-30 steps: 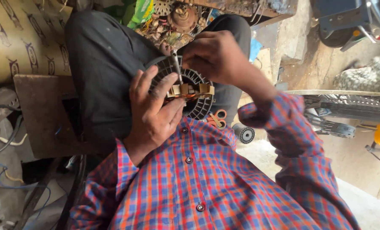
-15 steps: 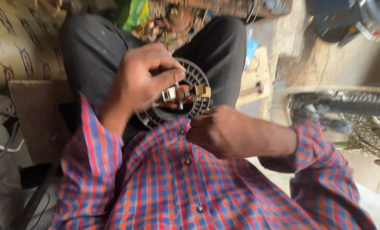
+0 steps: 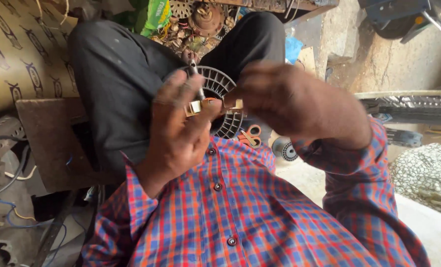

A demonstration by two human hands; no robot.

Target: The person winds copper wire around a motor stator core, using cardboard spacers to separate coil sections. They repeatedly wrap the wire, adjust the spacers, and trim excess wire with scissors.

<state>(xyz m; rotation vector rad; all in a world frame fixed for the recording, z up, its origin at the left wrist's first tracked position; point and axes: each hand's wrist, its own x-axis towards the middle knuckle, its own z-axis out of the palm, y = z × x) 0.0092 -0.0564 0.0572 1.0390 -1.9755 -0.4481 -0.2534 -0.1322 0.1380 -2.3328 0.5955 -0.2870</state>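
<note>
Left hand grips a slim metal tool against the round ribbed motor part. Right hand pinches that part's rim, its grip closed, above the dark trousers.

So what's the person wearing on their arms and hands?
Both arms are covered by long sleeves of a button-up shirt checked in red, blue and orange. The left hand and right hand are bare: no gloves, and no rings or watch that I can see.

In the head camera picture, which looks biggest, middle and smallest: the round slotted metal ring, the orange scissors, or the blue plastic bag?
1. Round slotted metal ring, partly hidden by the hands.
2. Blue plastic bag and orange scissors look similar; the bag lies farther away and both are partly hidden, so unranked.
</note>
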